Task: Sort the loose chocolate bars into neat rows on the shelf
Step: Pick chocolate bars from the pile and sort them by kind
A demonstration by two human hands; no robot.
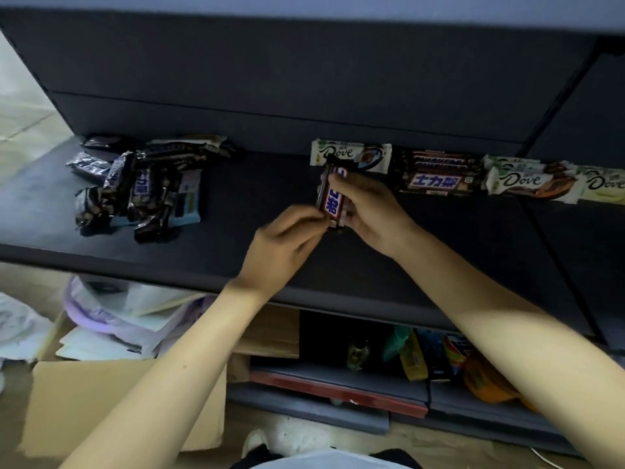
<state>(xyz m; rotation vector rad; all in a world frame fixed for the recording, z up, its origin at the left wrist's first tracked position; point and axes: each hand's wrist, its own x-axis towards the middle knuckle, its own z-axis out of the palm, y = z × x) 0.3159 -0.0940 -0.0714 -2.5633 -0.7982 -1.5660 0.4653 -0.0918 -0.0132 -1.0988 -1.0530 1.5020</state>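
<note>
From my remote seat I see both hands over the dark shelf [236, 184], sharing 1 dark brown bar [331, 206] with a blue-and-white label. The left hand [287, 238] pinches the bar's near end, its fingers [311, 214] curled together on the wrapper. The right hand [368, 211] grips the bar from the right side, with its fingers [351, 184] wrapped over the far half. The bar is held just above the shelf, pointing toward the back wall, with its far end overlapping a white Dove bar [348, 154]. That Dove bar starts a row along the back edge, followed to the right by a stack of dark bars [436, 179] and more white Dove bars [531, 182]. Well apart on the shelf's left sits a loose pile of bars [138, 191], jumbled and overlapping. Below the shelf I make out a cardboard box [101, 401].
</note>
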